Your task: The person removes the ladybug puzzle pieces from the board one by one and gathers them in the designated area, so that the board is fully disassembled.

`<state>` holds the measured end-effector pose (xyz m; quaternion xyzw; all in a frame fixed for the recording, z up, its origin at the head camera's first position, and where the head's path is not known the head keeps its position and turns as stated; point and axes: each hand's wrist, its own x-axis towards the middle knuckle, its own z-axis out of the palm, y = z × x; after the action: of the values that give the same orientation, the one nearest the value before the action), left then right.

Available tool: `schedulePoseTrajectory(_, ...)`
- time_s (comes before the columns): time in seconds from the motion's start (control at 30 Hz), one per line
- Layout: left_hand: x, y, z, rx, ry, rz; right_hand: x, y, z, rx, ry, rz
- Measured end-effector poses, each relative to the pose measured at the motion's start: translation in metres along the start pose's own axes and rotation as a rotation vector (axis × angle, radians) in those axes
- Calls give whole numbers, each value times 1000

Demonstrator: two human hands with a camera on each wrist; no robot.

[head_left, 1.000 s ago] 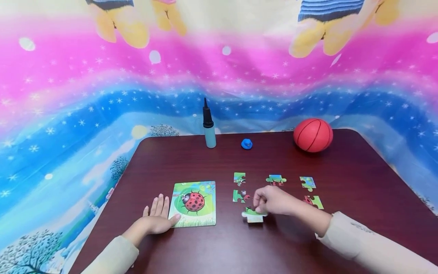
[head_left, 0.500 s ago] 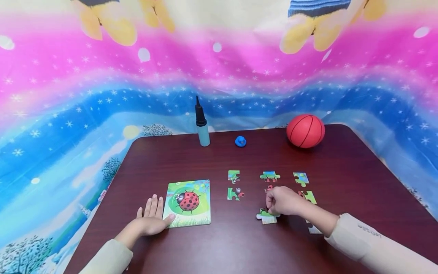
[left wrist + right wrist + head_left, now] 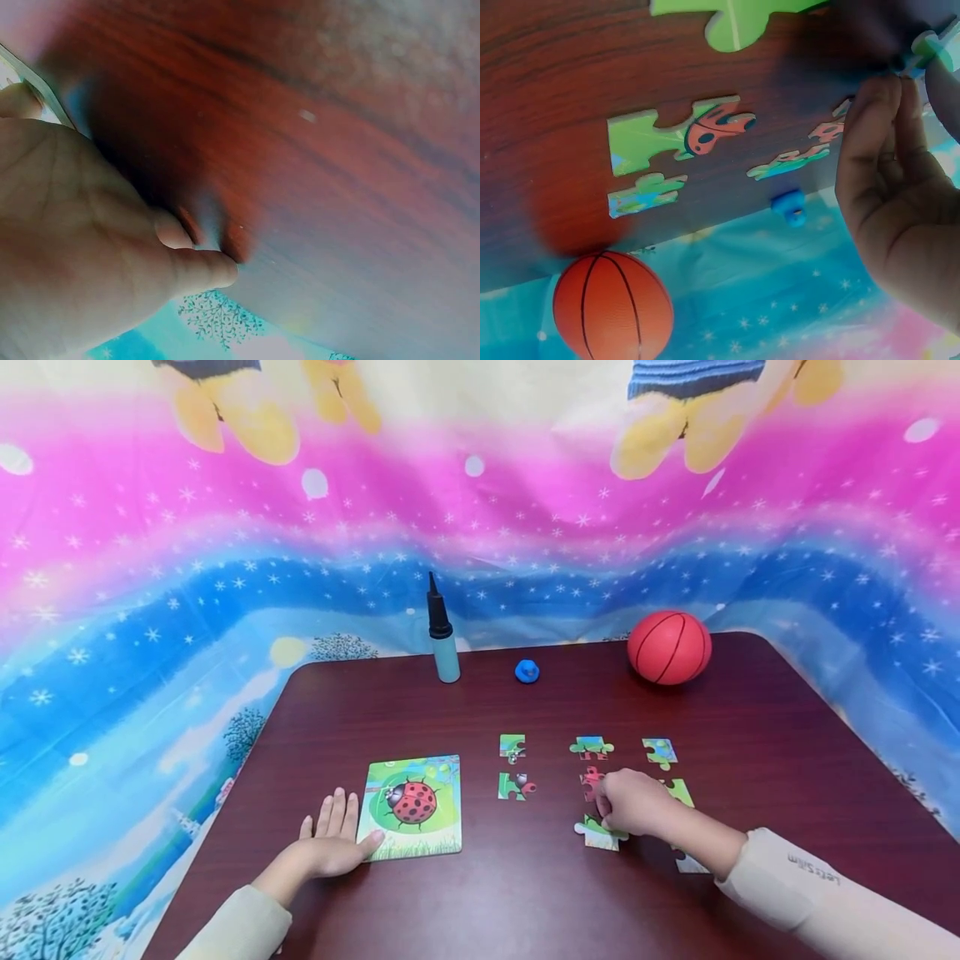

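Observation:
My right hand (image 3: 641, 803) pinches a green and white jigsaw piece (image 3: 600, 837) by its upper right part, low over the table. Just above that piece lies a red jigsaw piece (image 3: 590, 779), partly behind the fingers. In the right wrist view the pinched jigsaw piece (image 3: 939, 51) shows at the fingertips. My left hand (image 3: 333, 843) lies palm up with fingers straight, its thumb over the left edge of a square ladybug picture (image 3: 411, 810). The left wrist view shows the palm (image 3: 75, 232) beside that picture's edge.
Around the right hand lie several more jigsaw pieces, such as a corner piece (image 3: 660, 752) and one with the ladybug's head (image 3: 516, 786). Along the table's back stand a hand pump (image 3: 446, 652), a blue toy duck (image 3: 527, 672) and a red ball (image 3: 670, 647).
The right hand has carried the pinched jigsaw piece to the right, below the red piece. The head view has shifted a little. The left hand stays by the ladybug picture.

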<state>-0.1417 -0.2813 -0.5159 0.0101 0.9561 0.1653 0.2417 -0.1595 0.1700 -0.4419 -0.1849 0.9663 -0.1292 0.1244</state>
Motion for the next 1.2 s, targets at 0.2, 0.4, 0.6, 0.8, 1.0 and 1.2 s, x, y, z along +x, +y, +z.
schedulePoseTrajectory(0.2, -2, 2, 1, 5, 20, 6, -4, -9, 7, -75, 59, 15)
schedulePoseTrajectory(0.4, -26, 28, -7, 84, 90, 28, -2, -43, 13, -160, 256, -173)
schedulePoseTrajectory(0.6, -37, 50, -13, 158, 154, 177, 15, -111, 24, -247, 298, -416)
schedulePoseTrajectory(0.8, -37, 47, -16, 188, 166, 208, 62, -189, 48, -326, 130, -507)
schedulePoseTrajectory(1.0, -33, 48, -17, 129, 120, 280, 88, -207, 68, -447, -43, -427)
schedulePoseTrajectory(1.2, -38, 31, -24, 19, 78, 300, 90, -209, 72, -452, -5, -479)
